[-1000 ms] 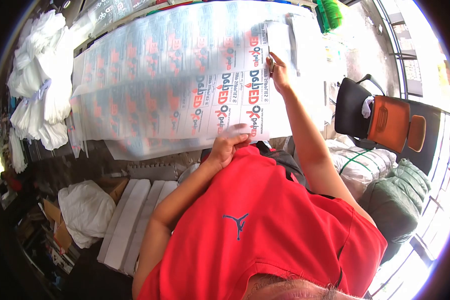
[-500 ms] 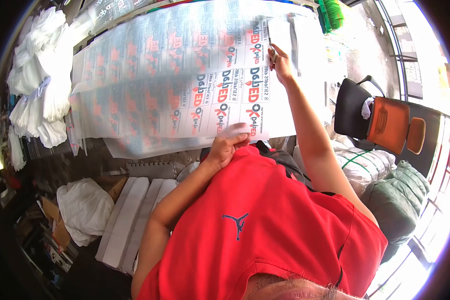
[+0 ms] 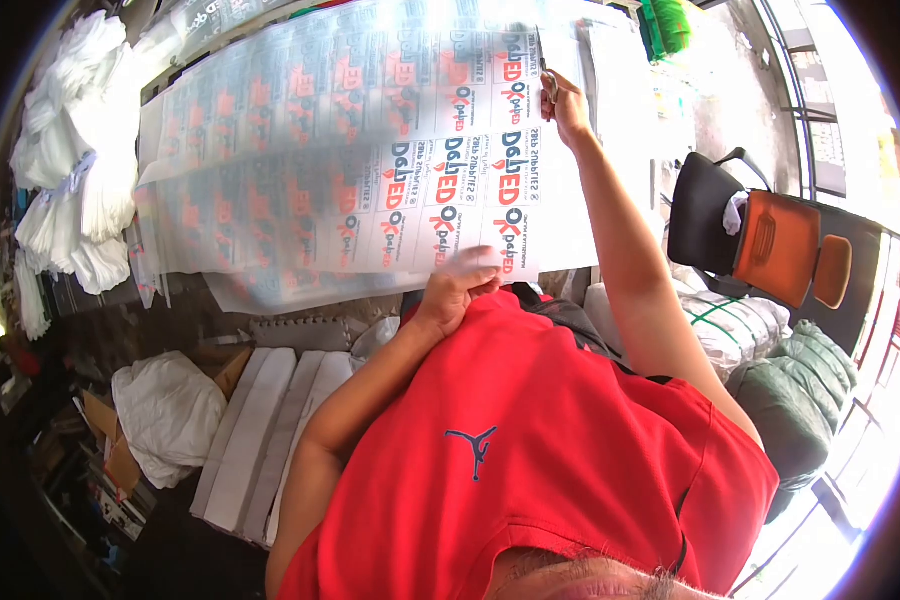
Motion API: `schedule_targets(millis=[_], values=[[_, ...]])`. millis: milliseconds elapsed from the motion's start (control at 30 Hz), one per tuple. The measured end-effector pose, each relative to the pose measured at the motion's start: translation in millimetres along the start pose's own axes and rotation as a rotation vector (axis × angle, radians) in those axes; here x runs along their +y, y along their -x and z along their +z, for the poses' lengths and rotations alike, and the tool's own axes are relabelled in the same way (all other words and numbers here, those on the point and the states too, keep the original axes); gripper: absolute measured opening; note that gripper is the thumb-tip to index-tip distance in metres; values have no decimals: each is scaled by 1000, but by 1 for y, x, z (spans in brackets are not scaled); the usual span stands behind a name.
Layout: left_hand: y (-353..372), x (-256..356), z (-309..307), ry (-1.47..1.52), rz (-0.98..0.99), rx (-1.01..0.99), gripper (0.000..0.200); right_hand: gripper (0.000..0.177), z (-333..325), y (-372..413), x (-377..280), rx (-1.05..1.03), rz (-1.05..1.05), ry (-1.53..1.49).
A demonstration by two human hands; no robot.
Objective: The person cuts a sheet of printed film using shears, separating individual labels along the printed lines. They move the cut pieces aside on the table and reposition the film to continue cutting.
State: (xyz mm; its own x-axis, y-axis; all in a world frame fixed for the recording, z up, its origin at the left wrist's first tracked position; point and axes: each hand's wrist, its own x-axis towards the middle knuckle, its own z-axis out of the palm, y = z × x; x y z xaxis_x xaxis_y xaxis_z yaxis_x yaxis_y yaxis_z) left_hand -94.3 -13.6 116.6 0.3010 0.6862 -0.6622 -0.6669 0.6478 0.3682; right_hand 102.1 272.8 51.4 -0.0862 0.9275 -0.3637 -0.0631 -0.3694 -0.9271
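Observation:
A translucent plastic sheet [image 3: 518, 235], printed in rows with red and dark blue lettering, is spread over the table. Under it more printed sheets show through as faint rows. At the sheet's near edge, close to my shirt, my left hand [image 3: 452, 296] is closed with thumb and fingers pinching the plastic; part of that hand is blurred. Farther out, along the right edge of the print, my right hand [image 3: 568, 108] is wrapped round a pair of scissors [image 3: 548, 84]. The blades point away from me, beside the sheet's right edge.
White plastic bags [image 3: 80, 150] hang in bunches at the left. Long white boxes [image 3: 245, 430] and a white sack [image 3: 168, 410] stand below the table. To the right are an orange and black chair [image 3: 775, 250], wrapped bundles [image 3: 795, 390] and a green roll [image 3: 667, 28].
My right hand with the scissors has shifted slightly toward the far side, along the sheet's edge. My left hand stays at the near edge. The view has tilted a little.

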Motion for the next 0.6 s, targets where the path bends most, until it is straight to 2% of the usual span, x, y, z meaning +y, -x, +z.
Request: schedule_targets(millis=[167, 333, 467, 533, 567, 600], values=[[-1, 0, 1, 11, 1, -6, 40, 33, -5, -2, 1, -27, 24, -56], [-1, -2, 2, 24, 18, -12, 40, 46, -7, -6, 3, -27, 0, -24], [-3, -5, 0, 14, 25, 22, 39, 46, -8, -8, -8, -39, -2, -6], [-13, -12, -5, 3, 29, 29, 39, 41, -7, -2, -12, 21, -173, 9], [-22, -14, -8, 3, 40, -6, 38, 50, -13, 5, -16, -23, -233, 38], [-32, -19, -12, 4, 48, -41, 38, 50, -13, 22, -25, -16, -235, 39]])
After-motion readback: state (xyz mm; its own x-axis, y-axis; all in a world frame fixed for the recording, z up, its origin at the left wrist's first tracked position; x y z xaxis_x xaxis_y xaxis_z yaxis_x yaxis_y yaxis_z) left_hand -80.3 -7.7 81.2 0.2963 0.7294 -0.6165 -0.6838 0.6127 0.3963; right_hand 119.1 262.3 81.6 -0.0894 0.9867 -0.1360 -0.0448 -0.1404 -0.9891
